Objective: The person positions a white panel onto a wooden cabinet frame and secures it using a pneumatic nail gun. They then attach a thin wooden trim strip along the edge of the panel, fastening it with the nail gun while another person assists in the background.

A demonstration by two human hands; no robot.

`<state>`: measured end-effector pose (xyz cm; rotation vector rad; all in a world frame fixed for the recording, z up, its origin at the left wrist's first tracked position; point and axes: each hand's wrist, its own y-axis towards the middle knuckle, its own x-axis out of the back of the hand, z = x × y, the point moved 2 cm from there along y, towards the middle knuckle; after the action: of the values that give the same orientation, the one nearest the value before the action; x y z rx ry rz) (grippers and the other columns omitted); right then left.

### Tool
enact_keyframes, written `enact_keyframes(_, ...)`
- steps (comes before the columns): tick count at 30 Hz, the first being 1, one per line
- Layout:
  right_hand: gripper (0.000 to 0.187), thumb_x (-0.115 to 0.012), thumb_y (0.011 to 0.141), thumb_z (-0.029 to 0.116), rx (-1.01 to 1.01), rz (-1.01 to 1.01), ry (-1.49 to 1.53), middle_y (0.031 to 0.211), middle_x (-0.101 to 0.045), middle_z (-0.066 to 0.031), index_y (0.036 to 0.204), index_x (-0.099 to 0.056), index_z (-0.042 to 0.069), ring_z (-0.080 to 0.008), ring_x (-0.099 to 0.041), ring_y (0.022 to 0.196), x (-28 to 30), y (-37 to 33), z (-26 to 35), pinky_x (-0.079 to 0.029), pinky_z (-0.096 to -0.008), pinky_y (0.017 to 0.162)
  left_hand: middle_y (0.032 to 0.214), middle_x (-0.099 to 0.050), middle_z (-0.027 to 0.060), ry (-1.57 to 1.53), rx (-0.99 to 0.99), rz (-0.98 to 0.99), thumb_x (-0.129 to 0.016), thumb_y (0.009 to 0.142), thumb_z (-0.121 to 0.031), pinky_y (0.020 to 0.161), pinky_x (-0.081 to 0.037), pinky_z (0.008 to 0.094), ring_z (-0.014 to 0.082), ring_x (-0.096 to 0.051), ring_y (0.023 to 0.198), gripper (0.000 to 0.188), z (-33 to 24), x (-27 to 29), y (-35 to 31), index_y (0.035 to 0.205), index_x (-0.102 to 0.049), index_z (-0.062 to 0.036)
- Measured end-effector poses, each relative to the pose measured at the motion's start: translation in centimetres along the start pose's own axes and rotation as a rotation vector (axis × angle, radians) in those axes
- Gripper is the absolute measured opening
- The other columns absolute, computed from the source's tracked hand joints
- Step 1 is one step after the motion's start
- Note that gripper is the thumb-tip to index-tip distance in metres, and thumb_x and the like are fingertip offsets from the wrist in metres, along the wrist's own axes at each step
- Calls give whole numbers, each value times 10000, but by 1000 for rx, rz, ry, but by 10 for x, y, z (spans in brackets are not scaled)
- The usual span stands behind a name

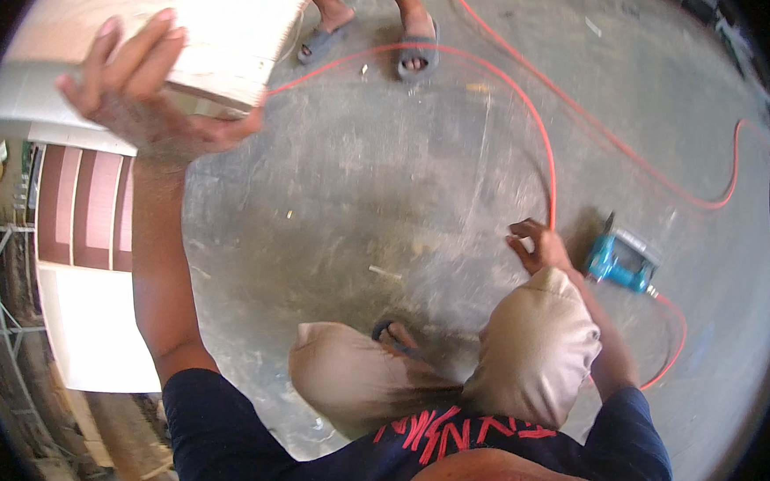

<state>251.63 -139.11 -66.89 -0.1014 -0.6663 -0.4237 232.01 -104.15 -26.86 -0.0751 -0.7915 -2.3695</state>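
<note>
At the upper left my left hand (143, 101) is on the edge of a pale wooden panel (222, 30). Its fingers stretch over the face, and the thumb lies along the near edge. Beside my right knee is my right hand (540, 247), its fingers loosely bent and apart, with nothing visible in them. An orange air hose (550, 177) passes behind that hand and out of sight under my arm and leg. To the right, a teal air nailer (620, 261) lies on the floor, joined to a hose.
Another person's sandalled feet (417, 49) stand beyond the panel. A second stretch of orange hose (617, 142) crosses the grey concrete floor (356, 198). At left are a shelved cabinet (87, 206), a white panel (99, 328), a metal rack (1, 282) and wood strips (121, 459).
</note>
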Motion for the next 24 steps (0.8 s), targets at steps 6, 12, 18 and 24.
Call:
enact_keyframes(6,228,-696,916,193,-46,-41,101,982,-714,-180,1019,-715,-9,-351,-712,900,3,-6,24,-561,-417,788,1169,-604,63,20,9,66,-710,736,-636,1088,-325,418,218,-465,1177,726,-3,8,7,1184,-492,-109)
enact_keyframes(12,252,-649,937,216,226,20,148,977,-687,-199,1019,-699,-17,-391,-676,889,-3,66,67,-541,-457,802,1114,-592,72,88,42,144,-697,740,-655,1080,-348,418,214,-483,1155,728,-1,16,14,1159,-497,-95)
enact_keyframes(18,305,-635,937,261,403,45,211,1010,-663,-210,1060,-682,-14,-399,-648,936,5,119,119,-519,-480,841,1060,-563,63,122,31,149,-661,769,-677,1081,-347,428,220,-485,1131,721,-7,6,12,1148,-512,-82)
enact_keyframes(24,369,-586,979,298,683,-184,367,1072,-662,-200,1135,-646,-31,-385,-655,974,34,164,210,-524,-454,874,1067,-582,61,147,29,167,-685,767,-659,1065,-365,419,225,-485,1140,719,0,11,12,1159,-511,-81)
